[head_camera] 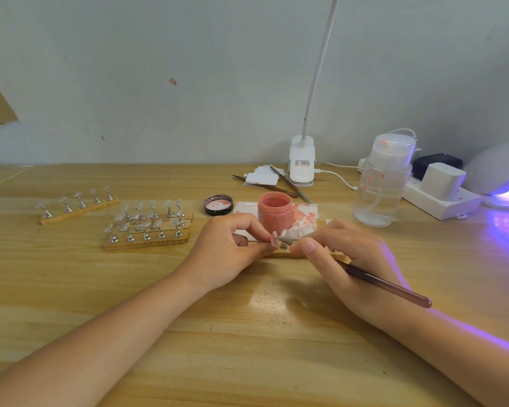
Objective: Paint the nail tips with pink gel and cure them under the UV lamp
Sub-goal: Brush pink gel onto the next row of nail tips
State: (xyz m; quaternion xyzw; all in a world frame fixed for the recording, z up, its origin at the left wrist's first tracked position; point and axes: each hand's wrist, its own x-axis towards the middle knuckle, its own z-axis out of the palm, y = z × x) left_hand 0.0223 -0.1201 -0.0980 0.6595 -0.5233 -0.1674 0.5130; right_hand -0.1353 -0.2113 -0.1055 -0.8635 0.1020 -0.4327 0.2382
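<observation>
Your left hand (228, 249) has its fingers curled in, thumb and forefinger pinching a small metal nail stand (283, 245) whose nail tip (275, 238) shows pale pink and glossy. Your right hand (346, 259) is curled too, gripping a slim brush (390, 287) with a dark, smooth round handle that slants back over your wrist; its bristle end meets the nail tip, though the fingers hide the exact contact. Both hands sit just in front of the pink gel jar (275, 212), a squat, open cylinder smeared with pink. Just left of the jar lies its round black lid (218, 205), inside up and stained. Under and right of the jar is white paper (304, 214) blotched with pink. Farther left of the jar, wooden strips (147, 243) carry rows of clear nail tips (143, 226) on shiny metal stands. Right of the jar stands a clear plastic pump bottle (381, 183), and well right of it the domed white UV lamp (500, 171) throws violet light over the pale wood-grain desk (247, 348). Behind the jar are a white clip lamp (301, 161) and tweezers (290, 183).
</observation>
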